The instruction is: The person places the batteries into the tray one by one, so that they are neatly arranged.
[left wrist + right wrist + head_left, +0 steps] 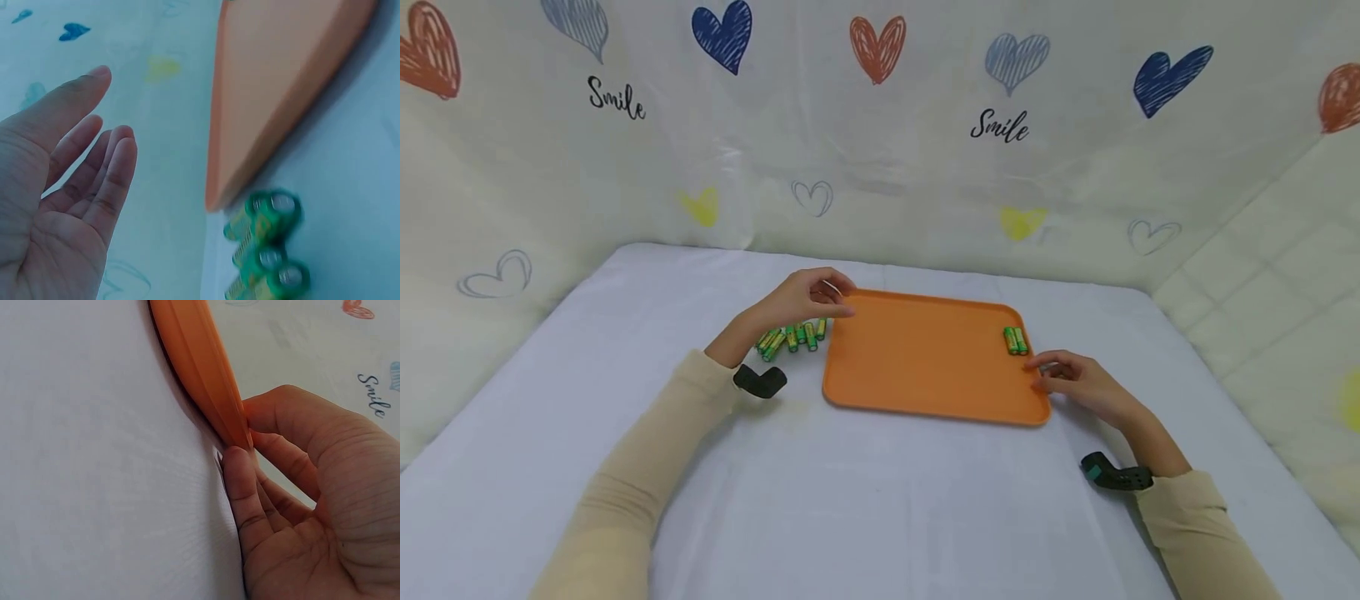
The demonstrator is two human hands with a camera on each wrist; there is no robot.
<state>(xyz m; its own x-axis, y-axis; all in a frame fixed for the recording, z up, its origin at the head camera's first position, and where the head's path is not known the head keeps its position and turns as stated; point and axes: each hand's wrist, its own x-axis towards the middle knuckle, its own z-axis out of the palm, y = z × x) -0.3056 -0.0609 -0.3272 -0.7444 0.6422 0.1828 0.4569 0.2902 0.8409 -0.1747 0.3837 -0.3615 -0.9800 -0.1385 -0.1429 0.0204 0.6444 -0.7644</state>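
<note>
Tray (925, 367) lies crosswise — two batteries (1012, 341) front-to-back, heading unclear.

left wrist view; green batteries (261, 230) blurred; orange tray (281, 69) cut off by top edge

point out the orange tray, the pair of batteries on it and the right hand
orange tray (925, 358): head view, bare middle
pair of batteries (1011, 341): head view, left battery's side
right hand (1086, 386): head view, middle of hand
</note>
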